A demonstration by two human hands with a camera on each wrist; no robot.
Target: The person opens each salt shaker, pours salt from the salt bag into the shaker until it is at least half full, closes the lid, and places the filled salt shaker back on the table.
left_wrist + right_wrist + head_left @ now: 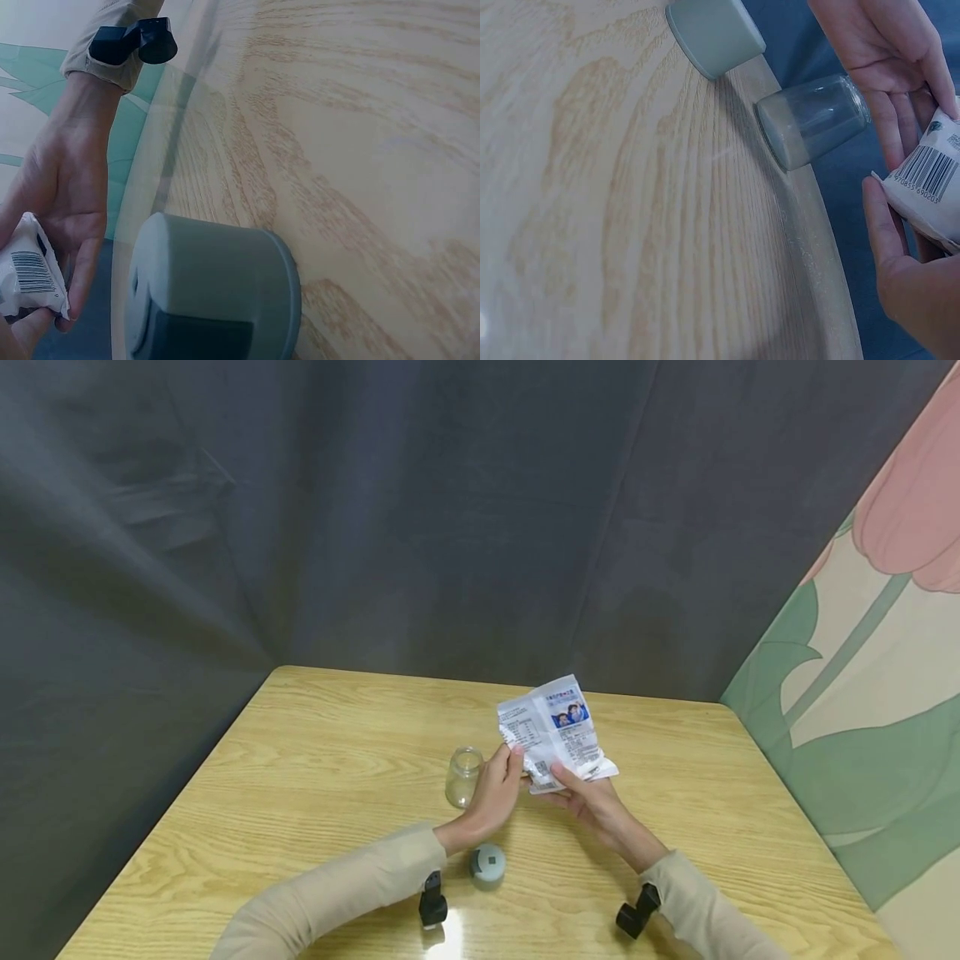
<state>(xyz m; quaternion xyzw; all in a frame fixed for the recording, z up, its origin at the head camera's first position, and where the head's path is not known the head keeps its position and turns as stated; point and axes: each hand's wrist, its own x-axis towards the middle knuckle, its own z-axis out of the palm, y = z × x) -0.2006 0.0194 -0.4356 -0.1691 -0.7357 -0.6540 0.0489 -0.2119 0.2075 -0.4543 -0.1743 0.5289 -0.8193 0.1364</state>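
Note:
A white printed packet [551,731] with blue pictures and small text is held up over the table between both hands. My left hand [493,792] grips its left lower edge, the thumb lying on the printed face. At the lower right edge, my right hand [596,806] pinches it with the thumb in front and fingers behind. The packet's barcode end [930,176] shows in the right wrist view. Just left of my left hand stands a clear glass jar [459,785]. A grey-green lidded cylinder [488,866] stands on the table nearer me, below the left wrist.
The wooden table [315,760] reaches back to a dark grey curtain [465,527]. Along the right side is a wall hanging [885,718] with a large flower pattern. Black wrist-worn devices [432,902] hang under both sleeves.

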